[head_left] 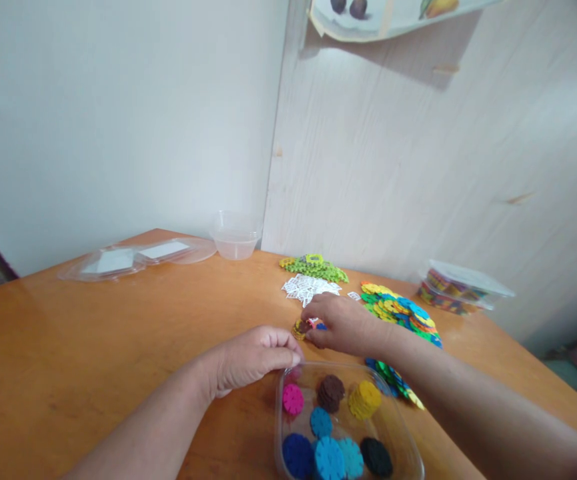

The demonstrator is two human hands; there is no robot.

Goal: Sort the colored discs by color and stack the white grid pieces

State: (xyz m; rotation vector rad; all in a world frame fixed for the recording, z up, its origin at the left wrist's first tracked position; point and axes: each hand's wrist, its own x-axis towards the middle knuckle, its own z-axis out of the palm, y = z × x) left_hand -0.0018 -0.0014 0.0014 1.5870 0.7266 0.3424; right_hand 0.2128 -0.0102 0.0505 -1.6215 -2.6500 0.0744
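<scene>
My left hand [251, 357] rests on the orange table, its fingers curled against the far rim of a clear plastic tray [408, 447]. Inside the tray stand short stacks of notched discs sorted by colour: pink [293, 399], brown [330, 391], yellow [364, 399], blue [329, 457] and black [376, 456]. Just beyond the tray, my right hand [341, 323] pinches a few small discs [305, 327]. A loose heap of mixed coloured discs [401, 313] lies to the right of that hand.
A pile of green discs [315, 268] and white pieces [308, 288] lie near the wall. A clear bowl [235, 235] and flat clear lids [133, 258] sit at the back left. A lidded box of coloured pieces [455, 288] stands at the right.
</scene>
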